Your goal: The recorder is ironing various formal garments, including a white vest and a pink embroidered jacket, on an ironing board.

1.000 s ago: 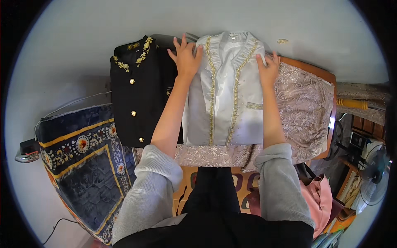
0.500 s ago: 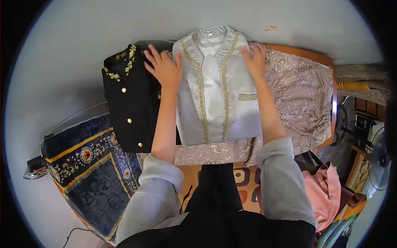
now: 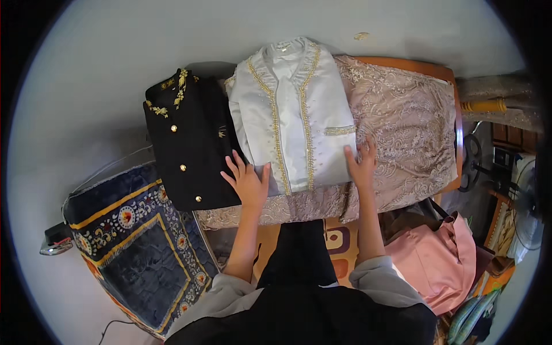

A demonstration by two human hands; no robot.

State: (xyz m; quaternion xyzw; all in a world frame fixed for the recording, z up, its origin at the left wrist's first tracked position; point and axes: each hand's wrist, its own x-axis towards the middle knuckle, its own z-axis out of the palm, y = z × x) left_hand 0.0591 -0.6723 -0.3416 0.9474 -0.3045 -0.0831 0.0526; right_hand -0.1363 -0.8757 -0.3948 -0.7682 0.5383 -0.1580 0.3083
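Observation:
A white jacket [image 3: 330, 109] with gold beaded trim lies folded in the middle, collar toward the wall. My left hand [image 3: 248, 183] rests with spread fingers at its lower left corner, over the gap beside the black jacket. At the lower right edge lies my right hand [image 3: 362, 164], fingers apart, touching the white jacket's side and the lace cloth. To the left is the folded black jacket [image 3: 164, 135] with gold buttons and gold leaf embroidery on the collar. Beneath both jackets spreads the dusty pink lace cloth [image 3: 405, 126].
A wooden board edge [image 3: 402, 61] shows behind the lace cloth. On the left hangs a dark blue patterned rug [image 3: 144, 276], with a clothes iron [image 3: 56, 241] beyond it. Pink fabric [image 3: 434, 259] is heaped at the lower right, near a fan [image 3: 526, 213].
Both hands have slid down from the white jacket's shoulders to its lower corners, toward me. The view has shifted slightly; the jackets lie in about the same arrangement.

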